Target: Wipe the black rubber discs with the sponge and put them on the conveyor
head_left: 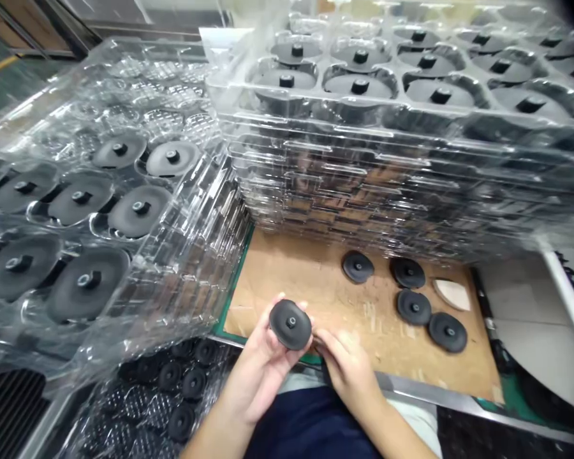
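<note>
A black rounded disc with a small raised hub at its centre rests in the fingers of my left hand, hub facing up. My right hand is closed close to the disc's right edge, its fingertips pinched together. Whatever lies between those fingertips is hidden. Both hands are over the front edge of a cardboard-covered work surface. Several similar discs lie on the cardboard to the right, among them one disc standing apart and another disc near the front.
A tall stack of clear plastic trays filled with discs rises behind the cardboard. Another tray stack stands at the left, its top partly filled. Below left is a tray with more discs. A pale wedge-shaped piece lies at right.
</note>
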Action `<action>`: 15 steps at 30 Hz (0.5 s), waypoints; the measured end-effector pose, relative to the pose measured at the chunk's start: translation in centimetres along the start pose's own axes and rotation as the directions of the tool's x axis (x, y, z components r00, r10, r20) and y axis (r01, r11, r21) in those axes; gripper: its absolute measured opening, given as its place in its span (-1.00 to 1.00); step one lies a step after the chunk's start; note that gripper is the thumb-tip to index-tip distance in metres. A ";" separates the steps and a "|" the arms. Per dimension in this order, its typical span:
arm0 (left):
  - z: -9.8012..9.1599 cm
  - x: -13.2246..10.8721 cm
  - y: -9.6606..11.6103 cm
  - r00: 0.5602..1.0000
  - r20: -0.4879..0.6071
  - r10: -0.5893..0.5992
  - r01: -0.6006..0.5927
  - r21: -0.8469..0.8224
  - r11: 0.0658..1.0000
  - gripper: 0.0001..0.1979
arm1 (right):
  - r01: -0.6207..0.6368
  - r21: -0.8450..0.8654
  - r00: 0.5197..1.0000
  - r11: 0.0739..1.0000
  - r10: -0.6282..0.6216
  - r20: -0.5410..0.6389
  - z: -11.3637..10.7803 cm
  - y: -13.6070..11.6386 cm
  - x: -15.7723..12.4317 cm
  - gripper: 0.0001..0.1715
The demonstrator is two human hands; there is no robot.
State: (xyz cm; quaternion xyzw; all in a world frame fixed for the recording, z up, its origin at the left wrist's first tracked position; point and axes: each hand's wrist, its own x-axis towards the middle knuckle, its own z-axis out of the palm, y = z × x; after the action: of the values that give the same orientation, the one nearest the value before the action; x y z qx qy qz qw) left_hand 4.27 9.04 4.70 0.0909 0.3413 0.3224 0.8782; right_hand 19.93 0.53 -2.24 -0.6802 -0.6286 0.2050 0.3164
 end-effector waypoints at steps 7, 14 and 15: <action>1.2 0.1 -0.1 1.000 -0.007 0.009 -0.009 0.057 0.998 -0.40 | -0.048 0.075 0.993 0.996 0.055 -0.101 -5.8 -5.4 4.7 -0.72; 2.6 -0.3 -0.5 0.999 -0.013 -0.037 0.039 0.118 0.992 -0.43 | 0.196 0.204 0.980 0.959 -0.195 -0.025 -8.6 -10.9 4.7 -0.70; 2.8 -0.4 -0.6 1.000 -0.008 -0.027 0.028 0.121 0.992 -0.42 | 0.186 0.201 0.981 0.962 -0.193 0.015 -8.8 -10.9 4.7 -0.73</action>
State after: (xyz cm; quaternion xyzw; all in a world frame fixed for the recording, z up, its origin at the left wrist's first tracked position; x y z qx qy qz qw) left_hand 6.20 8.53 6.75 0.1384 0.3644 0.2891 0.8743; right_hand 18.59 3.79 12.14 -0.5785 -0.6725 0.2473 0.3898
